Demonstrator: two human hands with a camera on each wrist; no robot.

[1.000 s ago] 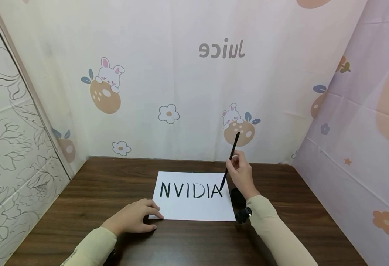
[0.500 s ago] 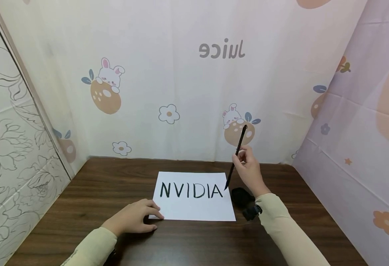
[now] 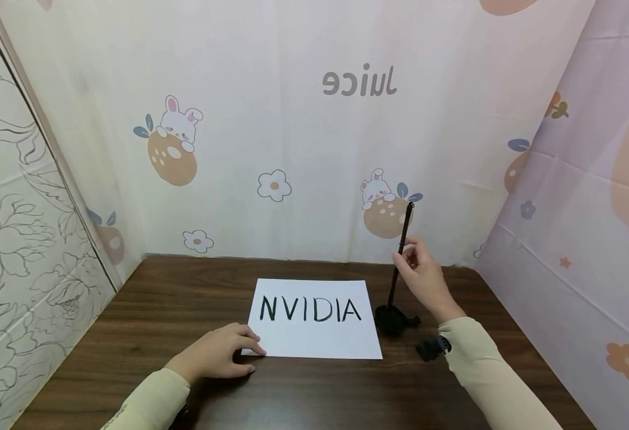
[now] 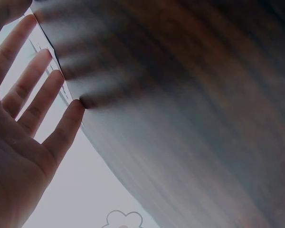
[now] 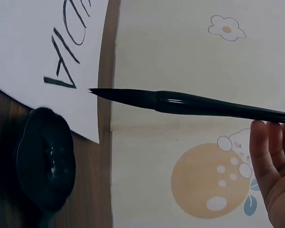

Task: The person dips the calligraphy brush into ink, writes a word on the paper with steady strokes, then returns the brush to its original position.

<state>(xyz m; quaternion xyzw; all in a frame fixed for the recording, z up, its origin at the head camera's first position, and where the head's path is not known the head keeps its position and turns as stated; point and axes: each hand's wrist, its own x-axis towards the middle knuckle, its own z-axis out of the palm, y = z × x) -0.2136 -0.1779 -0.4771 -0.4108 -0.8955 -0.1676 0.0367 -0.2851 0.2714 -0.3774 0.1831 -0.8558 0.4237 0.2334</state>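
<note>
My right hand [image 3: 424,275] pinches a black calligraphy brush [image 5: 194,103] by its handle, bristles pointing down. In the head view its tip overlaps a small black ink dish [image 3: 391,321] to the right of the paper; in the right wrist view the dark bristles taper to a point above the dish [image 5: 46,159]. White paper [image 3: 314,340] lies on the table with "NVIDIA" lettered across it in black strokes. Spread fingers of my left hand [image 3: 220,352] rest at the paper's lower left corner, the thumb on the wood.
The dark wood-grain table [image 3: 314,394] runs back to a pale curtain [image 3: 271,131] printed with rabbits, fruit and flowers. Similar printed cloth [image 3: 567,239] hangs along the right side, and a panel with line-drawn flowers [image 3: 18,239] stands on the left.
My right hand has lifted the brush off the last letter and carried it right, from the paper to over the ink dish, which is now in fuller view. The left hand stays put.
</note>
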